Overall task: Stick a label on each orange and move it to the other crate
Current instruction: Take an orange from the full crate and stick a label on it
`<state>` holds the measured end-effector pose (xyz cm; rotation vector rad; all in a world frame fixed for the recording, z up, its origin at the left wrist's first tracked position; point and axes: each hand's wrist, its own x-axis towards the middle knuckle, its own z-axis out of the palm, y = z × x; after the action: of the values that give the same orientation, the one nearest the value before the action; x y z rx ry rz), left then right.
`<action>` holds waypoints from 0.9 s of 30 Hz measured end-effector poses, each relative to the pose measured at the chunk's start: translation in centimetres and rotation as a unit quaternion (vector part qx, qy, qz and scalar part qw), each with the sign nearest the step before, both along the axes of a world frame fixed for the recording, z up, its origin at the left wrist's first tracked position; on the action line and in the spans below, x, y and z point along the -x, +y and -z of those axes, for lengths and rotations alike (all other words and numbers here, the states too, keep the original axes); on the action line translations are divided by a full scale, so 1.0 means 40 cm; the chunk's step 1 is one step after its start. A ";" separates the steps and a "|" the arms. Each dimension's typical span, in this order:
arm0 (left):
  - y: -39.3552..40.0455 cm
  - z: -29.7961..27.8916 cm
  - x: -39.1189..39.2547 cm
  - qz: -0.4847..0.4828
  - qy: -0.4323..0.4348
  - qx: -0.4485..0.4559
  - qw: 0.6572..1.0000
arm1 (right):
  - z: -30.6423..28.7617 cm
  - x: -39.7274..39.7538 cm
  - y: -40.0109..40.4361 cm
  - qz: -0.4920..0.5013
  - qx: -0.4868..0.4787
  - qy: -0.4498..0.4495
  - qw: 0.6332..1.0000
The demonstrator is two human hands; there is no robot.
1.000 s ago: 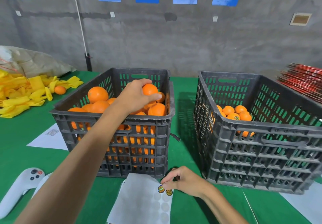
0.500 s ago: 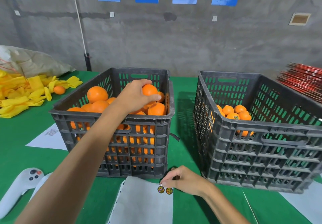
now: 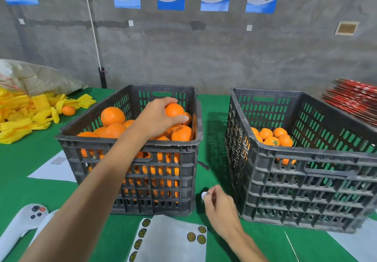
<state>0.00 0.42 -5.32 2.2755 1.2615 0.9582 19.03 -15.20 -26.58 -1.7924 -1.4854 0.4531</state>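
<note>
The left hand (image 3: 157, 119) reaches over the near rim of the left crate (image 3: 130, 145) and grips an orange (image 3: 174, 109) at the top of the pile, fingers and thumb curled round it. The right hand (image 3: 219, 204) is raised just above the green counter (image 3: 30, 159) between the 2 crates, pinching a small white label (image 3: 204, 195) between thumb and fingertip. Below it the label sheet (image 3: 169, 239) lies flat at the counter's near edge, with round dark-and-gold stickers on it. The right crate (image 3: 306, 163) holds a few oranges at its far left corner, 1 showing a sticker (image 3: 275, 142)
</note>
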 end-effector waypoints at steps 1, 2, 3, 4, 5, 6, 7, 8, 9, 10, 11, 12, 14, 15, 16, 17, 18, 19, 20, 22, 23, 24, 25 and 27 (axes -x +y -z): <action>0.001 -0.001 0.000 0.003 -0.005 0.000 1.000 | -0.019 0.000 0.000 0.022 -0.041 -0.015 0.999; 0.001 0.001 -0.001 0.005 -0.009 0.002 1.000 | -0.039 0.003 -0.003 0.032 -0.076 -0.026 0.996; 0.000 0.002 -0.001 0.007 -0.010 0.003 1.000 | -0.061 0.009 -0.006 0.038 -0.107 -0.033 0.993; -0.002 0.005 -0.002 0.008 -0.014 0.000 1.000 | -0.087 0.017 -0.010 0.047 -0.133 -0.035 0.989; -0.004 0.004 -0.002 0.008 -0.023 -0.006 1.000 | -0.119 0.025 -0.013 0.057 -0.159 -0.033 0.985; -0.007 0.002 -0.002 0.009 -0.034 -0.016 0.999 | -0.156 0.031 -0.012 0.067 -0.187 -0.025 0.980; -0.011 0.001 -0.003 0.012 -0.046 -0.024 0.999 | -0.195 0.036 -0.009 0.077 -0.217 -0.009 0.973; -0.014 -0.002 -0.004 0.020 -0.064 -0.029 0.997 | -0.240 0.041 -0.002 0.088 -0.249 0.010 0.965; -0.019 -0.004 -0.005 0.034 -0.089 -0.024 0.995 | -0.285 0.044 0.007 0.099 -0.278 0.020 0.955; -0.025 -0.007 -0.008 0.054 -0.122 -0.009 0.991 | -0.331 0.048 0.018 0.112 -0.304 0.015 0.946; -0.030 -0.009 -0.011 0.073 -0.154 0.008 0.985 | -0.374 0.054 0.030 0.129 -0.324 -0.005 0.937; -0.035 -0.012 -0.014 0.088 -0.178 0.019 0.980 | -0.417 0.061 0.042 0.150 -0.341 -0.035 0.927; -0.042 -0.017 -0.019 0.096 -0.196 0.022 0.976 | -0.484 0.080 0.072 0.179 -0.364 -0.106 0.908; -0.043 -0.019 -0.020 0.095 -0.194 0.018 0.976 | -0.507 0.091 0.088 0.179 -0.370 -0.142 0.900; -0.045 -0.021 -0.021 0.094 -0.191 0.016 0.977 | -0.523 0.102 0.102 0.169 -0.370 -0.174 0.897; -0.046 -0.024 -0.020 0.094 -0.188 0.018 0.977 | -0.533 0.112 0.113 0.153 -0.367 -0.201 0.895; -0.047 -0.026 -0.018 0.094 -0.189 0.023 0.977 | -0.536 0.118 0.121 0.132 -0.367 -0.222 0.894; -0.048 -0.028 -0.016 0.095 -0.191 0.027 0.977 | -0.533 0.119 0.128 0.110 -0.372 -0.235 0.891; -0.049 -0.031 -0.012 0.099 -0.191 0.029 0.976 | -0.527 0.116 0.132 0.091 -0.379 -0.237 0.890; -0.051 -0.035 -0.008 0.104 -0.189 0.029 0.976 | -0.516 0.102 0.136 0.049 -0.378 -0.198 0.903; -0.052 -0.037 -0.006 0.102 -0.192 0.029 0.976 | -0.512 0.096 0.135 0.023 -0.366 -0.168 0.915; -0.051 -0.039 -0.007 0.100 -0.198 0.027 0.975 | -0.509 0.093 0.133 -0.005 -0.343 -0.143 0.928; -0.051 -0.041 -0.009 0.096 -0.201 0.024 0.975 | -0.507 0.095 0.130 -0.029 -0.314 -0.132 0.940; -0.045 -0.035 -0.014 0.085 -0.181 0.020 0.980 | -0.504 0.106 0.128 -0.046 -0.266 -0.148 0.951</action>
<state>0.57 -1.38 -3.92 2.0209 0.9092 1.2024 14.79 -10.08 -6.41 -1.4002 -1.6997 -0.1797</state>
